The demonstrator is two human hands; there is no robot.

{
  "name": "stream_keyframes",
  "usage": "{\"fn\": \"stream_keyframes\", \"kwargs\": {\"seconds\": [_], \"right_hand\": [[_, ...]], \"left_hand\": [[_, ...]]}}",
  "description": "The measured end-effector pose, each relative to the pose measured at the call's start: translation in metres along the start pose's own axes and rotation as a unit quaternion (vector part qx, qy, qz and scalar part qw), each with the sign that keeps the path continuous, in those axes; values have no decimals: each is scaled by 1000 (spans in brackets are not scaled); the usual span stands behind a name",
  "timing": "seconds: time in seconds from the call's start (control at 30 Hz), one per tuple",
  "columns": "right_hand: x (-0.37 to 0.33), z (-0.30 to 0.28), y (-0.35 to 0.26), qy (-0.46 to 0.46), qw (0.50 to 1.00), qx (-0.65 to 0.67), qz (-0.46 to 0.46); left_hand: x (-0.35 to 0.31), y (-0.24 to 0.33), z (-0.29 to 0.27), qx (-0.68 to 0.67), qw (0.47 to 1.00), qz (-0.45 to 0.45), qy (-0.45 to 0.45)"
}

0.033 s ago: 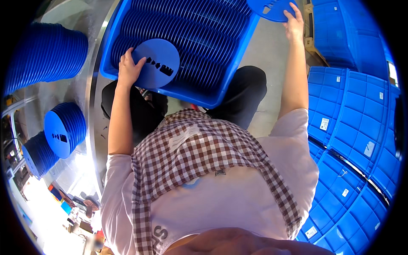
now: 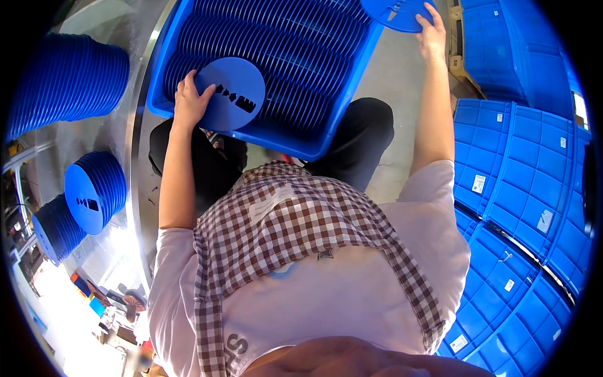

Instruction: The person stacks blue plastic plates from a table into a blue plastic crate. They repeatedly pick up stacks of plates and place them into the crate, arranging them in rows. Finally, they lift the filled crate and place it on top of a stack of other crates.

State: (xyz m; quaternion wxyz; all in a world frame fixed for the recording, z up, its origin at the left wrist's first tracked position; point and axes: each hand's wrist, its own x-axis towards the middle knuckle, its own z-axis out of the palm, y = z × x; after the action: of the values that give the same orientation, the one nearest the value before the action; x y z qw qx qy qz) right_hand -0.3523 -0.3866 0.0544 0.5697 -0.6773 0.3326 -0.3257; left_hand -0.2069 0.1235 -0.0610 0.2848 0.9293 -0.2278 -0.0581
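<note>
Gripping a blue disc (image 2: 227, 93) at its nine o'clock edge, the left hand (image 2: 189, 100) has its fingers curled around the rim, over the blue crate (image 2: 326, 135) of upright discs. At one o'clock the right hand (image 2: 431, 34) pinches a second blue disc (image 2: 394, 12) beside the crate's far corner. More disc stacks (image 2: 66, 78) stand on the table (image 2: 119, 132) at nine o'clock.

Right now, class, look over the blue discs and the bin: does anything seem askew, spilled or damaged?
Nothing stands out. The discs stand in tidy rows in the blue bin. The left hand holds one slotted disc at the bin's near edge; the right hand holds another disc at its far corner. Stacks on the metal table look even.
</note>
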Motion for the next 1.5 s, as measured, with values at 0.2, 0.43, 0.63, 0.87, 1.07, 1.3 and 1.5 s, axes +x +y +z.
{"fn": "stream_keyframes", "kwargs": {"seconds": [0.2,0.43,0.63,0.87,1.07,1.3,1.5], "right_hand": [[20,-1,35,7,975,-185,-119],[44,12,-10,-27,860,-475,-187],[28,94,-50,-120,916,-383,-8],[78,97,71,-304,926,-212,70],[32,55,62,-174,980,-84,41],[-137,62,20,-312,943,88,75],[-250,117,-20,-490,840,216,79]], "left_hand": [[2,2,0,16,1000,-20,-5],[1,4,3,42,999,-16,3],[-3,5,0,82,996,-38,19],[2,7,3,57,997,-43,-4],[-1,11,-4,71,992,-103,-28],[6,-11,-12,-186,977,-102,-9],[-39,-2,-69,-566,808,-158,36]]}}
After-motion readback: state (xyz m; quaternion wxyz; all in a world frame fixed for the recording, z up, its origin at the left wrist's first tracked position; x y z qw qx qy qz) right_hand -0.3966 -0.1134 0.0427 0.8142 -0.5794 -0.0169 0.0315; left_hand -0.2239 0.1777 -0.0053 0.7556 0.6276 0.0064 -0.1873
